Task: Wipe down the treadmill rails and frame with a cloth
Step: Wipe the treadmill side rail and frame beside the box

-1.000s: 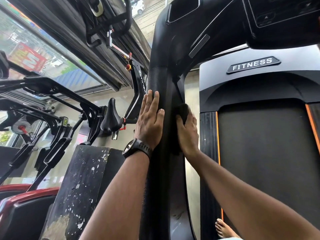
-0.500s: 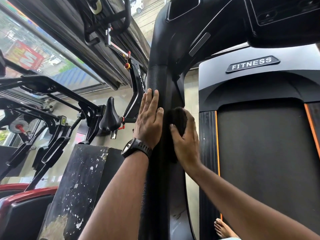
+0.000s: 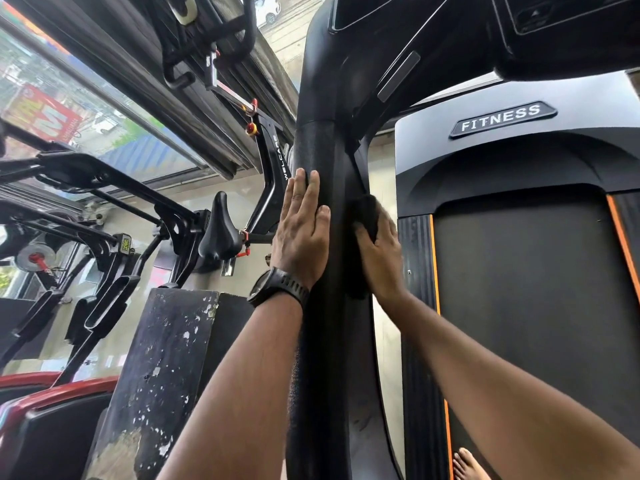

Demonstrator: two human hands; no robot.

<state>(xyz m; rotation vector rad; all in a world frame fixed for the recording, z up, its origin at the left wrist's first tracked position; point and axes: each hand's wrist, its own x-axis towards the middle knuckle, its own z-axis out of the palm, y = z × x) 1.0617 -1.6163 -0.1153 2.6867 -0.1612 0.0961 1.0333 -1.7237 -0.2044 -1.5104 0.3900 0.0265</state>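
The treadmill's black left rail runs up the middle of the view toward the console. My left hand, with a black watch on its wrist, lies flat with straight fingers against the rail's left side. On the rail's right side my right hand grips a dark cloth and presses it to the rail. Part of the cloth hangs below the palm. The treadmill belt with orange edge stripes and a FITNESS badge lie to the right.
A black block with chipped paint stands left of the rail. An exercise bike with a black saddle and other gym machines fill the left side beneath a large window. A bare foot shows at the bottom edge.
My right hand with the cloth has slid up along the rail's right side by a little. My left hand has stayed flat on the rail.
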